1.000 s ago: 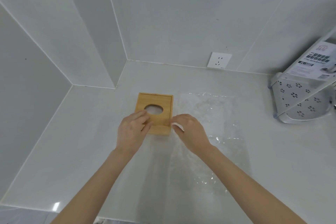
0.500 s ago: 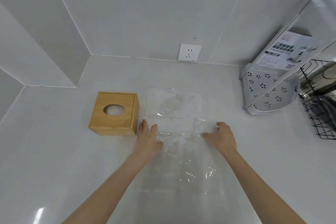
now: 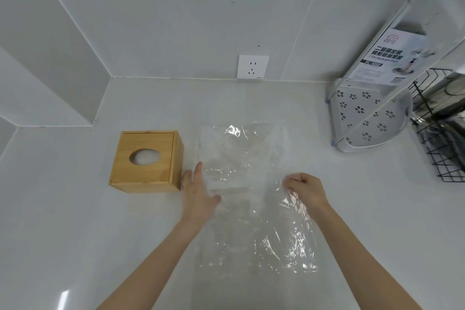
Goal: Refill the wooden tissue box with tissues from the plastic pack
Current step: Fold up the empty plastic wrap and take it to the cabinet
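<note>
Left hand (image 3: 198,196) flat on plastic pack (image 3: 251,196), right hand (image 3: 305,190) pinching it

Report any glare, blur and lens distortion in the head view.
Head view: white glare streaks on the crinkled plastic pack and a bright reflection on the counter at lower left; wide-angle bending of the wall tile lines and corner shelf; wooden tissue box sharp; slight softness on the left hand.

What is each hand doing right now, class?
Left hand: open, flat on the clear plastic pack.
Right hand: closed, pinching the pack's right side.
</note>
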